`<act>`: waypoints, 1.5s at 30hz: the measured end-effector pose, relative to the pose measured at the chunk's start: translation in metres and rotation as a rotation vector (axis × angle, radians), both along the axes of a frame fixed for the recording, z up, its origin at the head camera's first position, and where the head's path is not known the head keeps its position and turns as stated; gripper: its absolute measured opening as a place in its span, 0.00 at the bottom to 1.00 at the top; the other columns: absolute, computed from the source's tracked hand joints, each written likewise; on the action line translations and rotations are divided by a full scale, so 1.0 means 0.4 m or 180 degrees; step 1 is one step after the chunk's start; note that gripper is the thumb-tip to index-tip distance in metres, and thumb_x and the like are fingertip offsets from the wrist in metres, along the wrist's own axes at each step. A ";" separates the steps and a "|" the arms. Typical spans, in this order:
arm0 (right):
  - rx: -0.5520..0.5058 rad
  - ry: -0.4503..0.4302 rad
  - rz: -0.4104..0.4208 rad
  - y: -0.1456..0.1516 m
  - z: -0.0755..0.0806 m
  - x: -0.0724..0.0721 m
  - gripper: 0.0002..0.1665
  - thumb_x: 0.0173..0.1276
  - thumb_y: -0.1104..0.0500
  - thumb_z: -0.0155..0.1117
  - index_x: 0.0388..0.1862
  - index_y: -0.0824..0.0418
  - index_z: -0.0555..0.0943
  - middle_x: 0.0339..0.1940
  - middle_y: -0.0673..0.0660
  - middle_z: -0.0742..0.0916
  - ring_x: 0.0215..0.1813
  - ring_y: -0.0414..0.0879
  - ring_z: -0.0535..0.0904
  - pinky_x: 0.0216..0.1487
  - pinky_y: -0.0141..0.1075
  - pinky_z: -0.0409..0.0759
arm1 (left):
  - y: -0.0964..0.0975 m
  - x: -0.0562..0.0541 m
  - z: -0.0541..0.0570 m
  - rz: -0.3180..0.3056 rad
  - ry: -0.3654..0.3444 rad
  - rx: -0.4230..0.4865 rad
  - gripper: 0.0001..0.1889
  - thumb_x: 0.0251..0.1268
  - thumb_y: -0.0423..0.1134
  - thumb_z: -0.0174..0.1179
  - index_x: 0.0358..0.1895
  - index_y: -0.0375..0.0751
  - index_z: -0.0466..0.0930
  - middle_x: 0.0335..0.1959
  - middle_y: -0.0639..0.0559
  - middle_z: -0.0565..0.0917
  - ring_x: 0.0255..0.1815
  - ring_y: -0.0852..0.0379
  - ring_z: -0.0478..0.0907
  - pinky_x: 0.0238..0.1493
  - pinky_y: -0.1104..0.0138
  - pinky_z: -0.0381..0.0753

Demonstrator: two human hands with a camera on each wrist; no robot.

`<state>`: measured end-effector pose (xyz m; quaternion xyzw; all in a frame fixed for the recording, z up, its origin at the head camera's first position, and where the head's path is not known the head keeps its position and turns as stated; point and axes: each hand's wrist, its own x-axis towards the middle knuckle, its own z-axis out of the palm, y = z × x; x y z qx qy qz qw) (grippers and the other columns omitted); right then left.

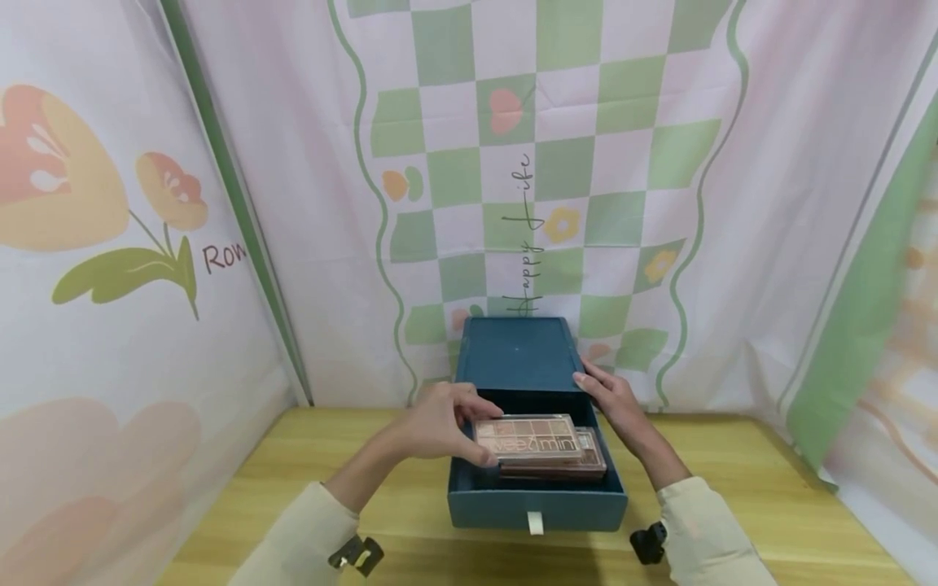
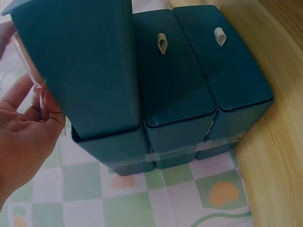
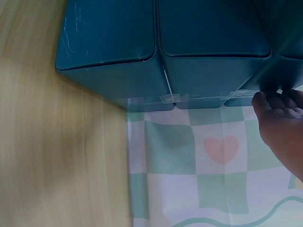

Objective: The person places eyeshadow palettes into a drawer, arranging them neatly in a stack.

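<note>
An eyeshadow palette (image 1: 529,438) with a clear lid and rows of pale pans lies tilted over the pulled-out top drawer (image 1: 538,511). My left hand (image 1: 447,423) pinches its left end between thumb and fingers; in the left wrist view the palette's edge (image 2: 29,64) shows between those fingers. Beneath it, inside the drawer, a second palette (image 1: 592,464) sticks out to the right. My right hand (image 1: 617,399) rests against the right side of the dark teal drawer box (image 1: 516,354), thumb at its top edge. In the right wrist view its fingertips touch the box's side.
Two closed lower drawers (image 2: 177,80) with white loop pulls sit under the open one, and clear tape (image 2: 180,152) runs along the box's side. The box stands on a wooden table (image 1: 330,488) close to a checkered cloth (image 1: 564,163) hanging behind.
</note>
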<state>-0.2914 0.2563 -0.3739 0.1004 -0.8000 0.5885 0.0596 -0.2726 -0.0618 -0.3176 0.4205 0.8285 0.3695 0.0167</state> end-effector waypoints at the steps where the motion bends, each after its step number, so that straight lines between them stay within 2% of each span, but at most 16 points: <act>1: 0.0007 -0.0002 -0.0002 0.000 0.000 0.000 0.42 0.82 0.46 0.48 0.83 0.63 0.47 0.85 0.66 0.50 0.85 0.65 0.47 0.81 0.61 0.53 | 0.006 -0.001 0.000 0.0008 0.0001 -0.0034 0.27 0.43 0.47 0.79 0.52 0.47 0.89 0.31 0.57 0.80 0.32 0.60 0.71 0.33 0.74 0.73; 6: 0.0017 0.0000 -0.0025 0.000 -0.001 -0.002 0.42 0.82 0.46 0.48 0.83 0.62 0.48 0.85 0.65 0.51 0.85 0.65 0.48 0.81 0.60 0.54 | 0.034 -0.008 -0.005 -0.0006 -0.0002 -0.0149 0.27 0.43 0.48 0.80 0.52 0.49 0.89 0.33 0.58 0.80 0.33 0.61 0.71 0.35 0.74 0.72; 13: 0.0056 0.0008 -0.0037 0.002 -0.002 -0.003 0.42 0.82 0.45 0.48 0.83 0.63 0.48 0.85 0.66 0.51 0.85 0.66 0.48 0.80 0.61 0.54 | 0.065 -0.018 -0.006 -0.0056 0.0025 -0.0263 0.26 0.44 0.49 0.80 0.51 0.48 0.90 0.33 0.59 0.82 0.33 0.63 0.71 0.33 0.74 0.69; 19: 0.0069 0.0021 -0.0063 0.003 0.000 -0.005 0.42 0.82 0.46 0.47 0.83 0.64 0.48 0.85 0.67 0.51 0.84 0.66 0.48 0.80 0.61 0.55 | 0.079 -0.021 0.002 -0.0121 0.0079 -0.0329 0.25 0.45 0.47 0.79 0.51 0.48 0.90 0.32 0.58 0.82 0.32 0.65 0.70 0.32 0.76 0.70; 26: 0.0062 -0.0017 -0.0036 0.001 0.000 -0.001 0.42 0.82 0.46 0.47 0.83 0.64 0.47 0.85 0.66 0.51 0.85 0.66 0.47 0.80 0.61 0.54 | 0.086 -0.019 0.001 -0.0179 0.0035 -0.0402 0.26 0.46 0.46 0.80 0.52 0.46 0.89 0.35 0.58 0.83 0.34 0.65 0.71 0.34 0.76 0.71; 31: 0.0041 -0.0038 -0.0063 0.001 0.002 -0.001 0.42 0.82 0.45 0.47 0.83 0.63 0.48 0.85 0.67 0.51 0.85 0.66 0.47 0.81 0.61 0.54 | 0.087 -0.015 0.002 -0.0134 0.0110 -0.0520 0.26 0.47 0.46 0.80 0.54 0.45 0.88 0.39 0.56 0.84 0.37 0.65 0.72 0.38 0.77 0.74; 38: 0.0031 0.0002 -0.0054 0.001 0.004 -0.002 0.42 0.82 0.46 0.47 0.83 0.64 0.48 0.85 0.66 0.51 0.85 0.64 0.47 0.81 0.58 0.54 | 0.079 -0.007 -0.001 -0.0062 0.0273 -0.0677 0.30 0.51 0.48 0.78 0.59 0.43 0.85 0.53 0.51 0.87 0.44 0.65 0.77 0.45 0.76 0.78; 41: 0.0024 0.0003 -0.0044 -0.002 0.003 0.000 0.42 0.82 0.46 0.47 0.83 0.64 0.48 0.85 0.66 0.52 0.85 0.65 0.48 0.81 0.58 0.54 | 0.071 -0.004 -0.006 0.0000 0.0294 -0.0586 0.31 0.53 0.49 0.77 0.61 0.43 0.83 0.58 0.50 0.86 0.52 0.60 0.80 0.51 0.73 0.81; 45: 0.0022 -0.0014 -0.0041 -0.003 0.004 0.002 0.42 0.82 0.45 0.47 0.83 0.64 0.48 0.85 0.66 0.52 0.85 0.64 0.48 0.81 0.58 0.54 | 0.053 0.006 -0.010 0.0192 0.0353 -0.0314 0.28 0.58 0.52 0.72 0.61 0.46 0.84 0.58 0.51 0.86 0.58 0.54 0.80 0.57 0.67 0.82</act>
